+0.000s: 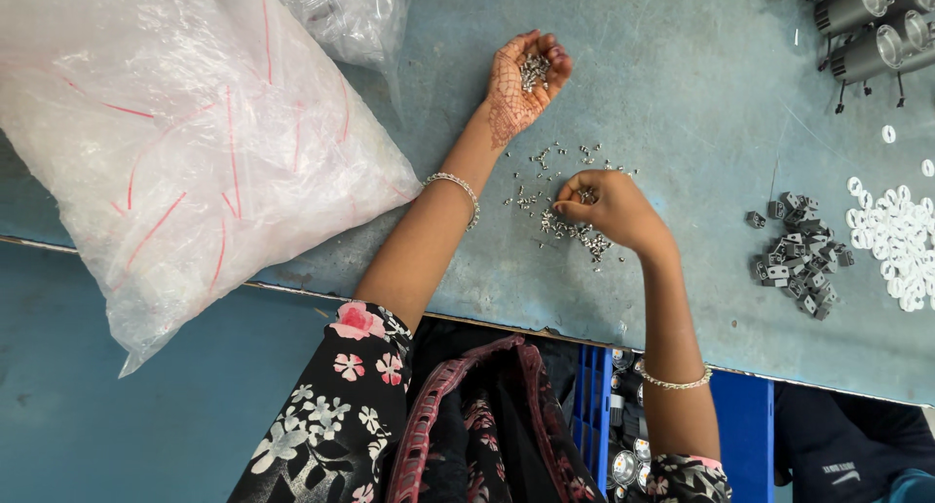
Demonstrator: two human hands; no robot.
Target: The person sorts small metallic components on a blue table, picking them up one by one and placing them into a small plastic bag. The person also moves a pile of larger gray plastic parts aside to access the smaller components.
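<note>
Dozens of small silver screws (570,225) lie scattered on the blue-grey worktable (682,94) at the centre of the frame, thickest in a loose heap just below and left of the right hand (609,206), thinning out toward the upper left. Each screw is tiny, bright metal; finer detail cannot be resolved.

The left hand (521,79) sits in the upper centre, palm turned up and cupped, fingers curled halfway in. It carries a small cluster of the same screws (534,70) in the hollow of the palm. Henna patterning covers the palm and wrist, and a silver bangle (456,186) rings the forearm.

The right hand is knuckles-up directly over the scatter, fingers bent down and drawn together at the tips in a pinch touching the heap. Whether a screw is between the fingertips cannot be told. A second bangle (674,379) sits on the right forearm.

At the right edge: a pile of dark grey metal blocks (801,260), a spread of white washers (896,235), and dark cylindrical housings (867,21) at the upper right. A large clear plastic bag (166,133) fills the upper left.
</note>
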